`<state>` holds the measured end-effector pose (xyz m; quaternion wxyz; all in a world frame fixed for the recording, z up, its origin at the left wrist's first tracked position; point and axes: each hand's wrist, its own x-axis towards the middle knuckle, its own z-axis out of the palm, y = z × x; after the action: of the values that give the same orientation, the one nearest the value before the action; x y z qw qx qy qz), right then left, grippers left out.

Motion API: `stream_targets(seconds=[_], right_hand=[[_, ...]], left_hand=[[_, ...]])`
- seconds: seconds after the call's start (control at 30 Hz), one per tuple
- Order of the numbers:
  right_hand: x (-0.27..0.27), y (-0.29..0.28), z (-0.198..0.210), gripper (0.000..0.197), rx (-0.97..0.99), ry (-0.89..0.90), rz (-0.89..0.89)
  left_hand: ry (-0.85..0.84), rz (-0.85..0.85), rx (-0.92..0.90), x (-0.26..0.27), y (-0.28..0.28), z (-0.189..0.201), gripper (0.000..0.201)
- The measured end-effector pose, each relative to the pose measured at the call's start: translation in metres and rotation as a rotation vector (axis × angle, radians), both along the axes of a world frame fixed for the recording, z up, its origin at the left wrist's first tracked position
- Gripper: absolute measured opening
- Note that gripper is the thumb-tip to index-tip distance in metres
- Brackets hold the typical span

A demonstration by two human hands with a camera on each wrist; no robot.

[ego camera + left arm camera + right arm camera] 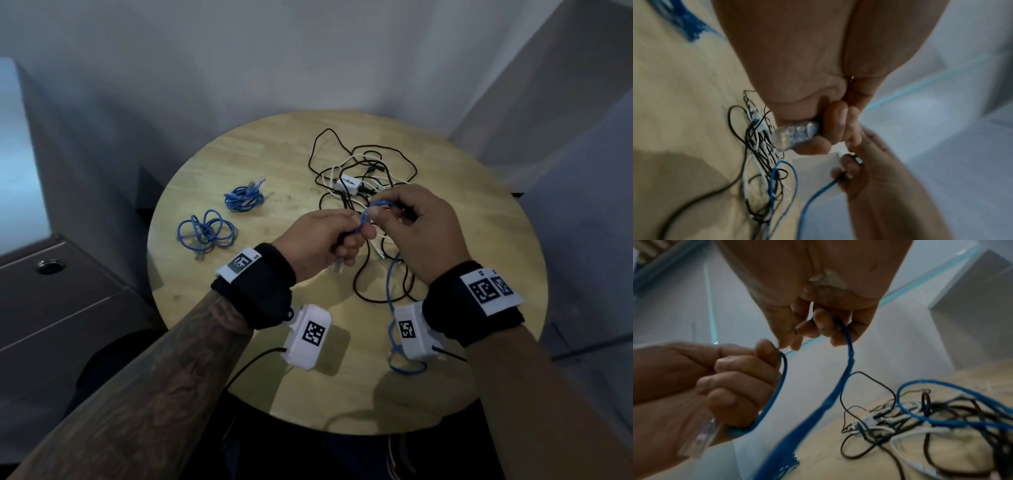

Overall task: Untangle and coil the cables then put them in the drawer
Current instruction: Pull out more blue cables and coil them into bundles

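Both hands hold one blue network cable (371,208) above the round wooden table (260,308). My left hand (329,236) grips its end, and the clear plug (795,133) sticks out below the fist (731,386). My right hand (407,216) pinches the same cable (846,350) a short loop further on. The rest of it hangs down to the table near my right wrist (394,308). Behind the hands lies a tangle of black and white cables (363,171) with a small white adapter (349,183).
Two blue cable bundles lie on the table's left side, one loosely looped (207,233), one tighter (245,197). A grey drawer cabinet with a round lock (50,265) stands at the left. Grey walls close in behind and to the right.
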<state>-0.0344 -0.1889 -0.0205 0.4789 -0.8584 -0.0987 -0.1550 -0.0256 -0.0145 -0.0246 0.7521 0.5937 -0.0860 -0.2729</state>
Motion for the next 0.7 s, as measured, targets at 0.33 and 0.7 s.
stream_targets(seconds=[0.33, 0.7], right_hand=[[-0.016, 0.042, -0.025, 0.030, -0.028, 0.466, 0.310], [-0.025, 0.028, 0.006, 0.022, -0.059, 0.155, 0.165]], left_hand=[[0.145, 0.264, -0.541, 0.020, 0.025, 0.010, 0.024], [-0.344, 0.493, 0.057, 0.031, 0.034, -0.006, 0.016]])
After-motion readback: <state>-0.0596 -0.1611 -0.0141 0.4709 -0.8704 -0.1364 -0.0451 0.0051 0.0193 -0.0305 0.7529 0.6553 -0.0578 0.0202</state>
